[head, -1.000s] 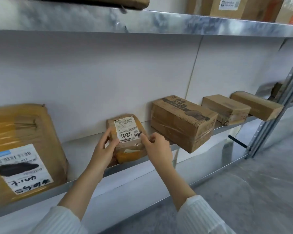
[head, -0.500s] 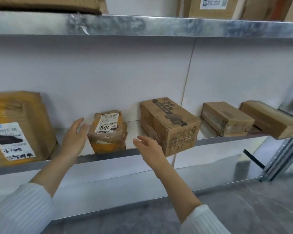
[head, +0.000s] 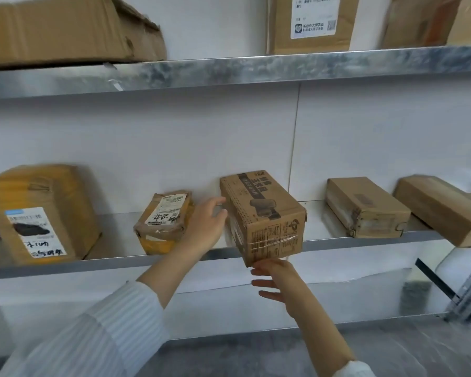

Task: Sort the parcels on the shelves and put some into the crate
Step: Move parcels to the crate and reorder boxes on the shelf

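The printed box (head: 264, 213) sits on the middle shelf (head: 114, 263), its front corner poking out past the edge. The left hand (head: 206, 227) lies with loose, straight fingers against its side at 9 o'clock. The right hand (head: 279, 281), fingers spread, hovers just under that corner at 6 o'clock. Neither grips anything yet. I'd let the right palm take the weight from beneath while the left steadies, drawing it straight out, clear of the small parcel (head: 165, 221) at 9 o'clock.

Left hand (head: 206, 227) and right hand (head: 279, 281) both forward, fingers straight, loosely spread.
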A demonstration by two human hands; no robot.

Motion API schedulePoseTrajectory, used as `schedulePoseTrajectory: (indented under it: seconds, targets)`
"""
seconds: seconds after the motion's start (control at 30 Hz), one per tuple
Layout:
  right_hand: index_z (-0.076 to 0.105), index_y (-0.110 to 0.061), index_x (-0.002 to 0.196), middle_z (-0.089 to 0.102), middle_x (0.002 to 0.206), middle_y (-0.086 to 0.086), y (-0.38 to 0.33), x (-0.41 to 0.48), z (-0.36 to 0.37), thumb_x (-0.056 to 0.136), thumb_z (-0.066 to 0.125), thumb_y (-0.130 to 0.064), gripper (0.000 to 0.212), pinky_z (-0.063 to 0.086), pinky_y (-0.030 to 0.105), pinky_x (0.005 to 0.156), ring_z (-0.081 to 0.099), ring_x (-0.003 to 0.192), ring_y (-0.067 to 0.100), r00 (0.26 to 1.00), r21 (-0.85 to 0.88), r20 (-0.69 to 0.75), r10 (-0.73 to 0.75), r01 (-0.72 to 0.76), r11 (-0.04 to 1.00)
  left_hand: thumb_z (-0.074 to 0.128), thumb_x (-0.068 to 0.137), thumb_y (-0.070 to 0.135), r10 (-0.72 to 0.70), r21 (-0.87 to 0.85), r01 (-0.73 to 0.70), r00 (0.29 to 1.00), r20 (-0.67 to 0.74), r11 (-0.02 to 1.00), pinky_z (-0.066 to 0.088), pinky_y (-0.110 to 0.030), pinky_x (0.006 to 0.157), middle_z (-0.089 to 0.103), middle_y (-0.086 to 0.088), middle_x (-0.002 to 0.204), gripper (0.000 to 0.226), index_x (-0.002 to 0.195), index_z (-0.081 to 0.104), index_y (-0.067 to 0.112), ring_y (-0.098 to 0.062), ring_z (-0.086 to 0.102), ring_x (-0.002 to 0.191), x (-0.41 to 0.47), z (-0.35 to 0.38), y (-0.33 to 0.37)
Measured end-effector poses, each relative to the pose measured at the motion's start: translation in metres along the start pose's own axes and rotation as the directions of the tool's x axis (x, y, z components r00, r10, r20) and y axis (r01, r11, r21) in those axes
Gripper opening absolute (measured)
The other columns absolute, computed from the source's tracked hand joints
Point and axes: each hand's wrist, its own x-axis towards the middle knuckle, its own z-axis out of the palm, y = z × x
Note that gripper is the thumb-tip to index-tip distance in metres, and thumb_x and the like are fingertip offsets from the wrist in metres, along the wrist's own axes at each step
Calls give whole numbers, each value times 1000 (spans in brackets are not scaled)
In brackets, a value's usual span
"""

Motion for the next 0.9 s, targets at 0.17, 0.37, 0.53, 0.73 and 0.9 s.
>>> schedulePoseTrajectory:
  seconds: [0.17, 0.37, 0.53, 0.73, 0.9]
  targets:
    - [58, -1, 110, 67, 109, 18, 16, 28, -15, 103, 41, -27, 32, 54, 41, 82, 68, 92, 34, 981, 415, -86, 176, -125, 901, 38, 102, 29, -84, -152, 81, 996, -16, 985, 38, -24, 92, 37, -2, 145, 44, 143, 36, 16, -17, 41, 129, 36, 43, 10]
    - [59, 2, 107, 67, 107, 22, 10, 41, -29, 96, 39, -56, 63, 47, 44, 94, 64, 99, 36, 988, 745, 31, 148, -122, 656, 40, 101, 25, -161, -219, 163, 987, 23, 962, 55, -30, 84, 39, -5, 145, 46, 146, 28, 24, -23, 52, 121, 59, 67, -1]
    - [59, 3, 104, 65, 105, 22, 3, 42, -32, 93, 36, -64, 72, 46, 43, 95, 63, 98, 35, 990, 750, 50, 134, -126, 650, 38, 102, 22, -166, -268, 168, 986, 31, 949, 52, -39, 94, 38, -4, 147, 48, 148, 24, 26, -24, 50, 124, 58, 66, 2]
    - [56, -1, 118, 63, 110, 20, -12, 24, -51, 96, 39, -58, 64, 44, 41, 99, 58, 114, 35, 994, 729, 11, 107, -81, 679, 37, 103, 16, -153, -444, 191, 981, 120, 876, 43, -14, 66, 44, 13, 124, 51, 148, 19, 29, -7, 50, 104, 42, 58, 8]
    - [61, -3, 114, 65, 113, 17, -26, 8, -71, 94, 45, -52, 56, 44, 38, 104, 61, 109, 29, 997, 641, -75, -9, 55, 766, 39, 102, 11, -144, -561, 224, 972, 183, 797, 45, -25, 81, 48, 8, 135, 42, 139, 31, 30, -10, 49, 111, 36, 55, 4]
